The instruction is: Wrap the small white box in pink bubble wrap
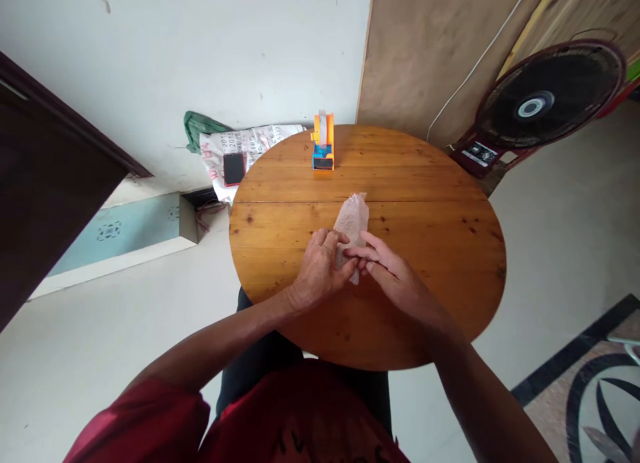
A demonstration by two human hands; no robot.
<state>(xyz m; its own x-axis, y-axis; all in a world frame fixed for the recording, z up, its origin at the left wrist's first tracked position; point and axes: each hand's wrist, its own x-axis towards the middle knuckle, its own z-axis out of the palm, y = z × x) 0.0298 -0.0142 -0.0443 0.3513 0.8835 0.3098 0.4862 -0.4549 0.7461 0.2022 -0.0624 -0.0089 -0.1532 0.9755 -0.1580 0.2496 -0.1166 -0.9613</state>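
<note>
A whitish, crinkled sheet of wrapping [353,218] lies on the round wooden table, its far end pointing toward the wall. My left hand [323,264] is bent over its near left side, fingers and thumb closed on it. From the right, my right hand [387,266] reaches in, its fingers closed on the near right part. The fingertips of both hands almost meet over the sheet. Whether something lies inside the wrapping cannot be made out.
An orange and blue tape dispenser [323,143] stands at the far edge of the wooden table [440,210]. Beyond the left edge, a dark phone-like object [233,169] rests on a printed white sack [260,138]. A round black fan [550,100] stands at the right.
</note>
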